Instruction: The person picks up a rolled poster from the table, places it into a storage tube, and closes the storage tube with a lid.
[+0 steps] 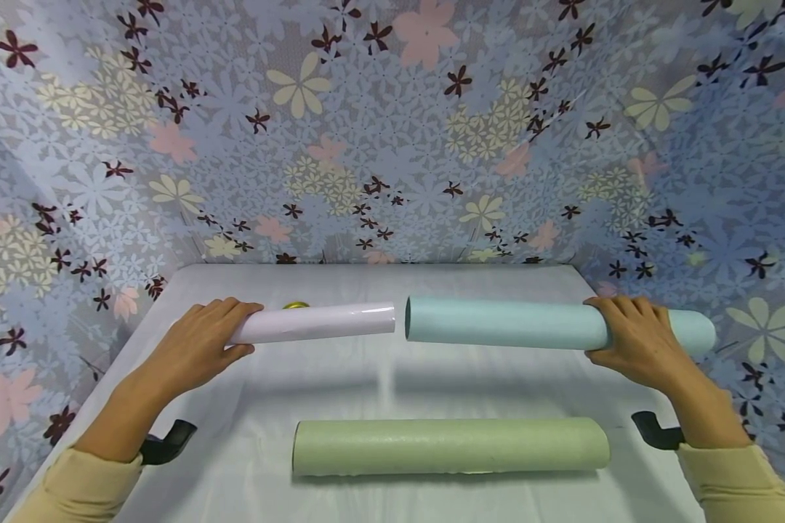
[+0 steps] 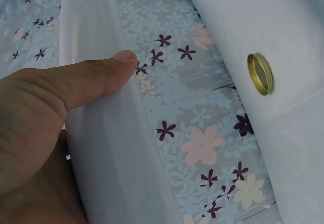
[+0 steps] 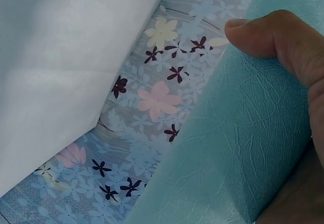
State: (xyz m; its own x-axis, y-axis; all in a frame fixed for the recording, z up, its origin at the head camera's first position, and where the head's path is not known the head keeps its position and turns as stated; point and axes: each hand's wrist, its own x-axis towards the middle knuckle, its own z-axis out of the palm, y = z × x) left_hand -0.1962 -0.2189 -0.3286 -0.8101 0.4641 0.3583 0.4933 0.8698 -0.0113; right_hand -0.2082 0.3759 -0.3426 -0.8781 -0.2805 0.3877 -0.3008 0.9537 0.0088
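My left hand (image 1: 199,345) grips the left end of a thin, glossy pale lilac roll (image 1: 327,322), held above the table. In the left wrist view the thumb lies across the lilac roll (image 2: 116,138). My right hand (image 1: 644,345) holds a thicker light blue roll (image 1: 504,322) near its right end, with the thumb along its side. Leathery creases cover the blue roll (image 3: 228,128) in the right wrist view. The two rolls point at each other with a small gap between their inner ends. A green roll (image 1: 451,447) lies crosswise on the table, touched by neither hand.
Beyond the lilac roll a gold-coloured ring (image 2: 261,74) rests on the white-covered table (image 1: 379,392); the lilac roll partly hides it in the head view. Floral fabric (image 1: 379,145) hangs behind and at both sides. Black wrist mounts (image 1: 170,442) show by both sleeves.
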